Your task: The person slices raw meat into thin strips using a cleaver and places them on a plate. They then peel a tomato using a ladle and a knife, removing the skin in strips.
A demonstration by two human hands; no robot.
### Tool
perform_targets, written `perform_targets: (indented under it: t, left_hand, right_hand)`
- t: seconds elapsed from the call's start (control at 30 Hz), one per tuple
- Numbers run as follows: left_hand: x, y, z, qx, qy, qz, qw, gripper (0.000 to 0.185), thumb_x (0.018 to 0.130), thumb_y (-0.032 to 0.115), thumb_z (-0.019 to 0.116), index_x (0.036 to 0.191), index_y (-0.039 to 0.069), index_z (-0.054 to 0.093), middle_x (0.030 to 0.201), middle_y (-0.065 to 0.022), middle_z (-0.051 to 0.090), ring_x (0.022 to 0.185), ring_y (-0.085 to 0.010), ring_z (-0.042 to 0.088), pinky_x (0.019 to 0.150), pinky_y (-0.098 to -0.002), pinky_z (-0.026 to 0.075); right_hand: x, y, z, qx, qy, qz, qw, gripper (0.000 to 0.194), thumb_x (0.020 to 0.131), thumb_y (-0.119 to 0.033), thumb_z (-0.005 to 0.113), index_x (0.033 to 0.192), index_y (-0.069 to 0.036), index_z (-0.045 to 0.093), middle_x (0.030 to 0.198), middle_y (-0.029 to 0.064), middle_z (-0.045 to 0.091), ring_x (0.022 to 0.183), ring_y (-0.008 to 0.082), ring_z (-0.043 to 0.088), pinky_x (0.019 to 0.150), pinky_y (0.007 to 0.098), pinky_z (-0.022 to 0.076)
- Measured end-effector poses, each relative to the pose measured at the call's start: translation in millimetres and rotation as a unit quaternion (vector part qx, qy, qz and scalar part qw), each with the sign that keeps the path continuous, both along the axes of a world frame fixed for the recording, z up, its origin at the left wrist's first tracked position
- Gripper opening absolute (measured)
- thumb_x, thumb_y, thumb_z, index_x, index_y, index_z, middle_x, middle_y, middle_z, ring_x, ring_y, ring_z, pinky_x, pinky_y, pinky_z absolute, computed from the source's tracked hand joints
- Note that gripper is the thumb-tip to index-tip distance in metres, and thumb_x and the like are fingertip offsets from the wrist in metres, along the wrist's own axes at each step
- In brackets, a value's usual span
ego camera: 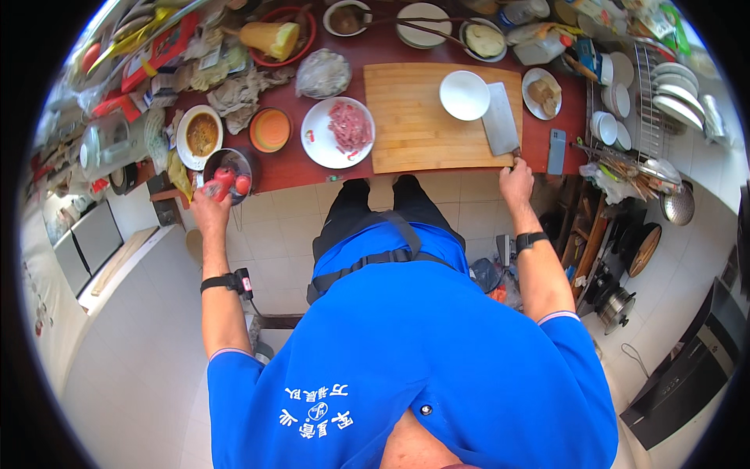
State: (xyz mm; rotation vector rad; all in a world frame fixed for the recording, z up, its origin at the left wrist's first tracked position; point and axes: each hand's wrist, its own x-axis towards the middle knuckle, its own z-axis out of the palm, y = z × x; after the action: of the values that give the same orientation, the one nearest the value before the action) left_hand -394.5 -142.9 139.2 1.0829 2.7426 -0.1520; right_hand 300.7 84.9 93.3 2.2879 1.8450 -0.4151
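My left hand [212, 205] is at the near rim of a dark metal pot [249, 193], its fingers around a red tomato [214, 190]; other tomatoes [241, 184] lie in the pot. My right hand [517, 180] grips the handle of a cleaver [501, 120], whose broad blade lies flat over the right part of a wooden cutting board [410, 126]. Touching or close to the blade's left edge is a white bowl [464, 95] on the board. Left of the board, a white plate [319, 143] holds shredded raw meat [350, 126].
Around the red table [345, 55] stand a bowl of brown sauce [201, 135], an orange-lined bowl [270, 130], a bagged item [323, 73] and a plate with ginger-like pieces [542, 92]. A phone [556, 152] lies near the front right edge, beside a dish rack [647, 88].
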Motion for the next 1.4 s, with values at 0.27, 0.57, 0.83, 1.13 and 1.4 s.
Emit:
perform_targets:
  t: [0.27, 0.57, 0.83, 1.13, 1.4]
  left_hand:
    - [29, -10, 39, -0.038, 0.048, 0.058, 0.996, 0.087, 0.074, 0.036, 0.091, 0.143, 0.004, 0.048, 0.127, -0.0305, 0.061, 0.123, -0.0476, 0.058, 0.101, -0.0528, 0.054]
    - [-59, -60, 22, -0.096, -0.049, 0.005, 0.994, 0.072, 0.071, 0.042, 0.092, 0.125, -0.001, 0.072, 0.105, -0.0215, 0.075, 0.091, -0.0303, 0.074, 0.085, -0.0440, 0.059]
    - [-85, -13, 1, 0.008, -0.261, 0.059, 0.964, 0.078, 0.073, 0.035, 0.095, 0.125, -0.010, 0.060, 0.098, -0.0171, 0.072, 0.075, -0.0227, 0.071, 0.070, -0.0364, 0.059]
    - [-74, 84, -6, -0.015, -0.153, -0.181, 0.971, 0.086, 0.078, 0.042, 0.092, 0.135, -0.011, 0.054, 0.120, -0.0207, 0.069, 0.104, -0.0268, 0.070, 0.094, -0.0396, 0.057]
    - [-55, 66, 6, -0.092, -0.291, 0.082, 0.949, 0.066, 0.081, 0.053, 0.087, 0.132, 0.018, 0.064, 0.115, -0.0024, 0.070, 0.102, -0.0214, 0.067, 0.074, -0.0351, 0.046]
  right_hand:
    - [44, 48, -39, -0.111, -0.033, -0.027, 0.993, 0.046, 0.095, -0.028, 0.066, 0.134, -0.006, 0.058, 0.133, 0.0229, 0.064, 0.127, 0.0433, 0.059, 0.103, 0.0610, 0.0460]
    - [68, 55, -41, -0.099, -0.012, -0.008, 0.995, 0.033, 0.094, -0.027, 0.063, 0.121, -0.008, 0.064, 0.118, 0.0196, 0.074, 0.112, 0.0379, 0.072, 0.096, 0.0581, 0.0495]
    - [16, -92, -20, 0.043, 0.163, -0.317, 0.933, 0.037, 0.089, -0.028, 0.066, 0.114, -0.001, 0.061, 0.103, 0.0290, 0.074, 0.100, 0.0486, 0.071, 0.089, 0.0573, 0.0570]
    - [-76, -372, -9, 0.041, 0.274, -0.511, 0.814, 0.042, 0.088, -0.028, 0.067, 0.116, 0.004, 0.063, 0.114, 0.0240, 0.074, 0.111, 0.0418, 0.070, 0.095, 0.0476, 0.0563]
    - [-111, -535, -25, -0.043, 0.301, -0.603, 0.738, 0.048, 0.087, -0.030, 0.068, 0.121, 0.003, 0.062, 0.117, 0.0256, 0.073, 0.112, 0.0410, 0.070, 0.096, 0.0481, 0.0561]
